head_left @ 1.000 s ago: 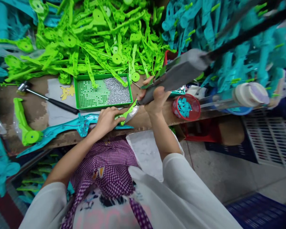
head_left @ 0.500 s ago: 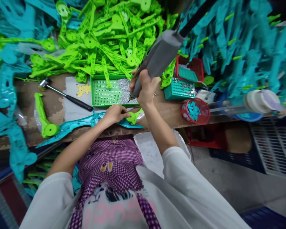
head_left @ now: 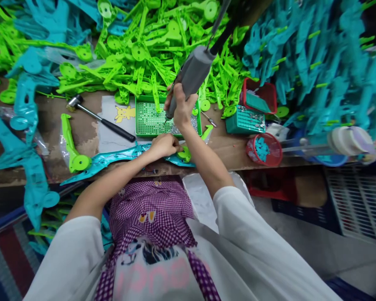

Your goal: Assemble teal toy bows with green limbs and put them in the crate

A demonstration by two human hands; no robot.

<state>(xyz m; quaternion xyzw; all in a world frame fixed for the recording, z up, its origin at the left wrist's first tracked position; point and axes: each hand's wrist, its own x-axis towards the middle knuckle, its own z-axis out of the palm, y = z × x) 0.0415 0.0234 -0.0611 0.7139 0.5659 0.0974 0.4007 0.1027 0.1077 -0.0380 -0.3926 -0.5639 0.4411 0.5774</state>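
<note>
My right hand [head_left: 182, 106] grips a grey electric screwdriver [head_left: 192, 69], held tilted with its bit pointing down over a green perforated tray [head_left: 137, 121]. Small silvery screws [head_left: 177, 129] lie in the tray's right part, partly behind my hand and wrist. At the table's front edge, my left hand [head_left: 165, 145] is closed on a long turquoise plastic bow-shaped part [head_left: 113, 156]. Beside those fingers sits a lime-green plastic arm [head_left: 184, 154] at the part's right end, half covered by my right forearm. Another lime-green arm [head_left: 80, 163] lies at its left end.
A hammer [head_left: 117, 130] rests on a pale sheet left of the tray. Lime-green parts [head_left: 144, 52] are heaped behind, with turquoise parts [head_left: 303, 62] piled right. A teal basket [head_left: 238, 121] and red baskets [head_left: 274, 154] stand to the right. Turquoise parts [head_left: 34, 175] overhang the left edge.
The view has shifted, moving the table rightward in the picture. Relative to the tray, the screwdriver's bit has moved left and away from me, off the screws. My left hand stays at the turquoise part.
</note>
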